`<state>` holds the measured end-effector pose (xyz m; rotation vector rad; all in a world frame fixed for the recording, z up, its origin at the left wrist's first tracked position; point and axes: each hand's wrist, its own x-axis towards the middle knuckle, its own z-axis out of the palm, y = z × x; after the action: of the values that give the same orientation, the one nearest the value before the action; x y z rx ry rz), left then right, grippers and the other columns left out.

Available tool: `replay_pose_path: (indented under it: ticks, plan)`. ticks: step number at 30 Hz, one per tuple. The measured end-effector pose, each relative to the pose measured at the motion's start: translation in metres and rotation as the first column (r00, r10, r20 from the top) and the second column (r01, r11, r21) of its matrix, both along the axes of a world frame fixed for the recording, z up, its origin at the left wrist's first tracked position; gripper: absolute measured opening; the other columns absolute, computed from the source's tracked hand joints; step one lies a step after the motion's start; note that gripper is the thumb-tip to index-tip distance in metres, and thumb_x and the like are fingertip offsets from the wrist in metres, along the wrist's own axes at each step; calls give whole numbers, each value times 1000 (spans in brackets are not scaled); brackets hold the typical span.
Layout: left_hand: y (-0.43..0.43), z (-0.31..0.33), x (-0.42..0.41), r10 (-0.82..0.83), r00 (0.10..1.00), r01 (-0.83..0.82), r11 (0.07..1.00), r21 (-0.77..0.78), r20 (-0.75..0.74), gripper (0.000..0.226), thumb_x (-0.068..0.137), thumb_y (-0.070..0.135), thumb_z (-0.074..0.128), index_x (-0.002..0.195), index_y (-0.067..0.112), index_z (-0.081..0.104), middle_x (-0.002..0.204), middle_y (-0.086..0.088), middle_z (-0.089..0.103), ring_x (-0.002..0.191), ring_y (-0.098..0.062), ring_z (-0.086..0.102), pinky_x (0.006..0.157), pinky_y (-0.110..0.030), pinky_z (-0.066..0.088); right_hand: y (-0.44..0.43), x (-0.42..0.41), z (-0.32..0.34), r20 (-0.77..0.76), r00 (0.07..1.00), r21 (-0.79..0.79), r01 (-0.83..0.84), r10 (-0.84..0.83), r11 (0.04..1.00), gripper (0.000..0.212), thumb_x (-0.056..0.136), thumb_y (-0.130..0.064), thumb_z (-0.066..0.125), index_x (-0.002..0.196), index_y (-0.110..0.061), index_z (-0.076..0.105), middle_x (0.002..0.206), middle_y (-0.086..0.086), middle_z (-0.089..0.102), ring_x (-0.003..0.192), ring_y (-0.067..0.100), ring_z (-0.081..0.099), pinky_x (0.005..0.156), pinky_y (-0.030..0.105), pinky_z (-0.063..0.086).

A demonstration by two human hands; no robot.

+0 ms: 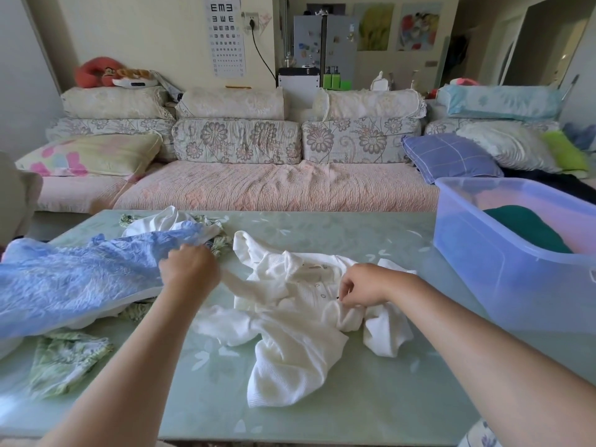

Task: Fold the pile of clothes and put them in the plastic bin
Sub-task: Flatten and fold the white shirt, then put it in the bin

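A white knitted garment (290, 321) lies crumpled in the middle of the pale green table (354, 398). My right hand (361, 287) pinches its fabric near the buttoned front. My left hand (188, 269) is curled at the garment's left edge, next to a blue textured cloth (74, 282); what it grips is hidden under the hand. The blue cloth tops a pile with white (167, 221) and green floral (64, 359) pieces on the left. A translucent blue plastic bin (503, 275) stands at the right with a dark green folded item (529, 227) inside.
A long floral sofa (258, 188) with several pillows runs behind the table. A purple checked pillow (448, 156) lies close to the bin's far side. The table's near edge runs along the bottom of the view.
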<state>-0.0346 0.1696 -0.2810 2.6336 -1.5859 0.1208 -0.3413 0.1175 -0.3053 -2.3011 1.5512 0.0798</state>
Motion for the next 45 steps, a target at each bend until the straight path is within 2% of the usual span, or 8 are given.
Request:
replay_pose_path:
  ticks: [8,13,19,28,34,38,42,45]
  plan:
    - [-6,-49,-48,-498,773,587,796,146,-392,69,93,38,56,151,47,20,156,1,30,141,-25,32,113,-43,31,-8,17,-16,35,997,-128,72,-68,989,39,94,-22,50,131,-32,57,148,-3,39,131,19,45,97,29,40]
    - [-19,-54,-25,-401,901,427,885,185,-162,52,92,3,48,138,27,55,128,-7,59,112,-24,59,90,-30,47,-16,9,-29,-155,987,6,39,-38,999,59,98,-34,50,154,-35,32,161,0,28,145,22,32,112,32,34]
    - [-38,-46,-4,-109,983,71,967,245,147,34,90,16,49,122,14,59,132,-9,55,128,-31,40,98,-41,39,-39,0,-29,-58,994,-99,88,-94,991,34,92,-39,52,123,-33,65,130,-6,61,113,17,59,96,34,50]
    - [-84,-72,-50,-327,928,350,930,116,-180,61,93,38,53,148,24,31,133,-8,57,118,-30,55,81,-35,47,-79,10,-55,-65,993,-215,80,-96,973,74,94,-7,43,155,-41,20,153,5,32,123,31,54,86,36,47]
    - [-119,-43,-51,-271,959,284,917,280,-83,38,94,22,45,127,7,56,95,-6,64,80,-22,59,67,-31,46,-102,10,-46,153,977,-172,177,-152,969,33,87,-12,52,112,-28,67,120,4,65,101,25,61,77,28,46]
    - [-147,-16,-56,-181,919,207,978,36,-350,24,98,10,46,116,-4,52,60,-5,66,45,-14,63,45,-25,45,-119,7,-30,454,815,-223,496,-360,839,27,81,-7,51,98,-16,70,92,5,68,79,25,61,68,27,47]
    - [-168,-30,-55,-285,828,72,908,-413,-482,21,98,13,48,117,5,55,110,-17,70,87,-26,68,64,-32,52,-141,0,-37,621,747,-333,525,-236,783,40,86,-2,54,123,-15,63,125,14,54,111,30,57,79,21,33]
    - [-164,-53,-63,-388,721,202,910,-362,-574,77,98,16,56,157,24,6,164,-9,3,136,-33,39,102,-44,45,-142,-4,-44,504,839,-168,326,-203,930,83,89,-4,60,157,-32,23,165,10,2,146,26,32,93,21,34]
